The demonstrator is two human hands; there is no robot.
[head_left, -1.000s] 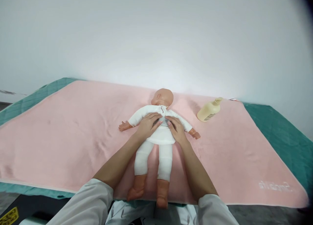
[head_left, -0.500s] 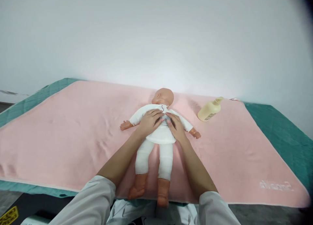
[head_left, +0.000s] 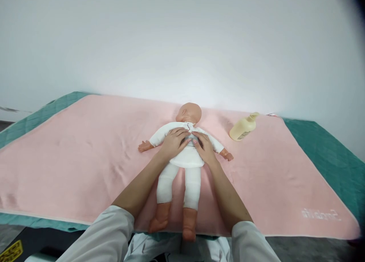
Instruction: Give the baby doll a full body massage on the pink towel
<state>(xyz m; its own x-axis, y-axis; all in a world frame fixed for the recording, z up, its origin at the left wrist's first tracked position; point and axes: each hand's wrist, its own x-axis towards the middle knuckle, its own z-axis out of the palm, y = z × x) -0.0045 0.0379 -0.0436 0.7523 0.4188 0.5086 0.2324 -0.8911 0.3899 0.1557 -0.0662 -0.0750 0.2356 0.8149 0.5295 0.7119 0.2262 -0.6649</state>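
Note:
A baby doll [head_left: 186, 155] with a white cloth body lies face down, its head toward the wall and turned to the left. Flat on the left side of its upper back rests my left hand [head_left: 174, 142], fingers stretched out. My right hand [head_left: 204, 145] lies the same way on the right side, fingers extended, and the two sets of fingertips almost meet at the middle. A greyish patch on the doll's back shows between my hands. Neither hand grips anything. The doll's arms spread out to both sides, and its feet point toward me.
Under the doll is a pink blanket [head_left: 71, 159], spread over a green quilted cover [head_left: 327, 152]. To the right of the doll a pale yellow pump bottle [head_left: 243, 128] lies tilted on the blanket. A white wall [head_left: 182, 45] rises behind the far edge.
The whole view has shifted very slightly. My hands stay flat on the doll's back in nearly the same place, and the doll and bottle keep their positions.

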